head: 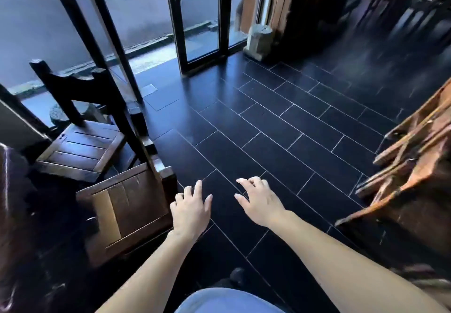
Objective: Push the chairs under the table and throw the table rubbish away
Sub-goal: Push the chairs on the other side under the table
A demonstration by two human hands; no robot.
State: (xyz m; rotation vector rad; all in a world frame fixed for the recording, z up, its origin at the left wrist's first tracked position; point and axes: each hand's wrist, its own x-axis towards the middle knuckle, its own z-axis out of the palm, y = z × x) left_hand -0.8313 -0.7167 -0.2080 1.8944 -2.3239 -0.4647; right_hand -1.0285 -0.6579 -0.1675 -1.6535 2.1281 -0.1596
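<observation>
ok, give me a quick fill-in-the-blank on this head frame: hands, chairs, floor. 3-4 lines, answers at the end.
1. The left hand and the right hand each hold ____.
2. The number of dark wooden chairs on the person's left, the near chair and the far chair, is ____.
3. Of the two hands, the one closer to the near chair is the ____ hand.
4. The floor is laid with dark rectangular ____.

Missing words: nothing; two; left; tiles
</observation>
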